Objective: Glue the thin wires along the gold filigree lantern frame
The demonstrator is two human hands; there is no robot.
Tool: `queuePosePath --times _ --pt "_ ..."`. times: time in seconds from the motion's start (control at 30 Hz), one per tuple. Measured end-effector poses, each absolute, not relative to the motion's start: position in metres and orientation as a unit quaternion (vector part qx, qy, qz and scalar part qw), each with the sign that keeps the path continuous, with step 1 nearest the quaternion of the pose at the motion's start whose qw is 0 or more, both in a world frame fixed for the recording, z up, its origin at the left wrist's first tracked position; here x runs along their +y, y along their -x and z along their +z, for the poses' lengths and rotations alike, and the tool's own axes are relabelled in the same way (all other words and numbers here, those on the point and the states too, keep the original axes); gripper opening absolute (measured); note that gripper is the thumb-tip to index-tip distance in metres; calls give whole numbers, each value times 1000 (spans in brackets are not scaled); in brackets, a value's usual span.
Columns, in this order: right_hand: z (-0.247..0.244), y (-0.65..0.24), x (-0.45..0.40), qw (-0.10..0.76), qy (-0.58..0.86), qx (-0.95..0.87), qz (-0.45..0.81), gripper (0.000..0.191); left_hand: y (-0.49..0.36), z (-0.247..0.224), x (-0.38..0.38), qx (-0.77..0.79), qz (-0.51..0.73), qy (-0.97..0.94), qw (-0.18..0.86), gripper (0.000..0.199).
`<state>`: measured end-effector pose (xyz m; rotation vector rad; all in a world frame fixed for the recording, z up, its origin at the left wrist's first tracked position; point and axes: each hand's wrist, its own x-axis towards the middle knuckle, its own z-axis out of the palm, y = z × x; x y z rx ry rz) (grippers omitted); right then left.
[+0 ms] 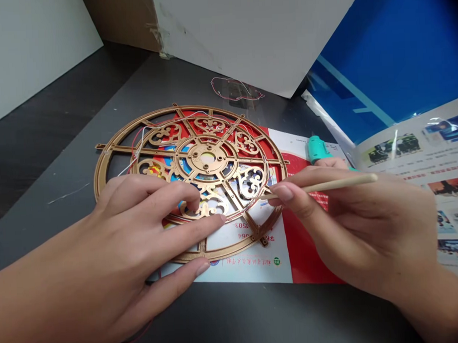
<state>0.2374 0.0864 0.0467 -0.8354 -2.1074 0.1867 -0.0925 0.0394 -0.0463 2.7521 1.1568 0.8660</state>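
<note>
Fretwork (208, 157) under left hand (148, 219), right hand (354, 222) pinching dowel (338, 185).

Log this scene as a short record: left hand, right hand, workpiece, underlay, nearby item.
left hand: bare left hand, fingers resting on the workpiece
right hand: bare right hand, pinching a thin pale wooden stick
workpiece: round gold lattice wheel with spokes and scrollwork, lying flat
underlay: red-and-white printed paper leaflet, beneath the wheel
nearby item: teal plastic tool, just beyond the right hand
</note>
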Motion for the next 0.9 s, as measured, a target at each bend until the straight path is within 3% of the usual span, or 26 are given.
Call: queuePosePath --times 0.23,0.47,0.63,0.9 --pt "52 -234 81 344 309 -880 113 36 96 -14 48 358 243 -901 -32 66" --pt "49 -233 80 372 319 -864 115 34 89 -3 52 335 229 -912 -56 64" --pt "51 -230 80 332 302 -882 146 39 88 -1 51 336 227 -913 -46 60" --pt "46 -225 76 405 324 -839 163 28 88 -1 50 341 235 -909 -49 51"
